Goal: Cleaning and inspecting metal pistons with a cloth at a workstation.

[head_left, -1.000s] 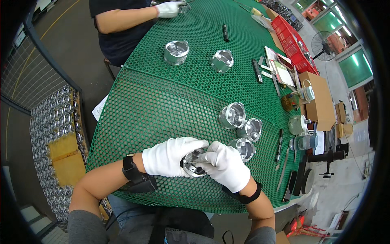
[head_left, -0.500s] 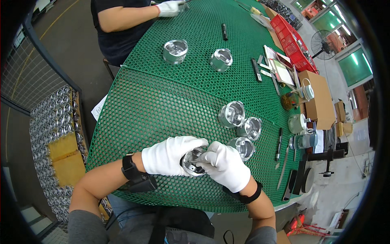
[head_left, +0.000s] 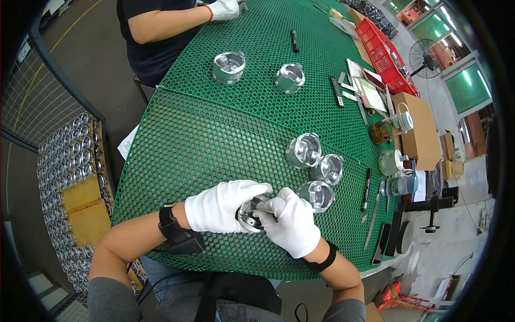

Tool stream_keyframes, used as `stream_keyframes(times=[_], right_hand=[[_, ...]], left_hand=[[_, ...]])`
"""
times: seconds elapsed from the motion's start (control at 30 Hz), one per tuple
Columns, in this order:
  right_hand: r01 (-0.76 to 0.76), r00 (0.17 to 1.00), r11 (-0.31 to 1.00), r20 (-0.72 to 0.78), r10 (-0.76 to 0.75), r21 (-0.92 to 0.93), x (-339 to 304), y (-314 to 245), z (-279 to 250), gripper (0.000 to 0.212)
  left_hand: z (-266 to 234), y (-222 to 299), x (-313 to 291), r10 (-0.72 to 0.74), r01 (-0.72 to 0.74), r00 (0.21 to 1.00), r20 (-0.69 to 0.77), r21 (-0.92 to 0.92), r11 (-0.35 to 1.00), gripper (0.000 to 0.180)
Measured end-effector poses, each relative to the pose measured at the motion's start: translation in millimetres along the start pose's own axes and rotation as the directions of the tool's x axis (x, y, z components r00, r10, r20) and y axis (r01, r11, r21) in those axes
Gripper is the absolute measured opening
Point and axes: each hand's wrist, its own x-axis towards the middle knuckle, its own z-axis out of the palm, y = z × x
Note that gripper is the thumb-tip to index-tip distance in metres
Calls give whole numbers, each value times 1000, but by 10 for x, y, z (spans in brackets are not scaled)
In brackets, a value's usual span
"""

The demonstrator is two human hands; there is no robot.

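My left hand (head_left: 220, 207), in a white glove, is wrapped round the side of a silver metal piston (head_left: 248, 221) close to the table's near edge. The piston's hollow side faces up. My right hand (head_left: 291, 224), gloved too, has its fingertips pinched together over the hollow, inside the rim. Whatever those fingers hold is too small and covered to make out. Just beyond my right hand, three more pistons stand close together: a near one (head_left: 317, 196), a middle one (head_left: 328, 169) and a far one (head_left: 304, 150).
Two pistons (head_left: 229, 67) (head_left: 289, 78) stand farther off on the green perforated mat (head_left: 198, 139). Markers (head_left: 367, 189), papers (head_left: 370, 94), glass jars and a red basket (head_left: 383, 56) line the right side. A co-worker's gloved hand (head_left: 223, 9) is at the far left. Stacked pistons (head_left: 75, 155) fill a pallet at left.
My right hand has shifted slightly left and tilted, its fingertips now lower over the piston's hollow. My left hand keeps its hold. The co-worker's hand has moved slightly.
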Motion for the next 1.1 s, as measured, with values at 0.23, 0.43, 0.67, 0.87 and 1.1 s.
stream_keyframes(times=[0.23, 0.43, 0.67, 0.87, 1.1], right_hand=[[-123, 985, 991, -124, 116, -49, -94, -81, 114, 25], [-211, 968, 977, -146, 204, -33, -111, -119, 146, 23], [-236, 961, 972, -151, 230, -20, -105, -153, 168, 21], [-160, 973, 987, -173, 154, -19, -100, -78, 95, 22], [-119, 989, 991, 91, 114, 58, 16, -31, -182, 19]], left_hand=[[25, 14, -30, 13, -12, 1000, -20, 48, 999, 79], [25, 45, -31, 29, -24, 999, -35, 132, 991, 84], [9, 80, -38, 4, -1, 999, -41, 72, 997, 78], [51, 69, -42, -3, 7, 999, -53, 90, 996, 83], [34, 60, -46, -9, 12, 999, -45, 68, 998, 84]])
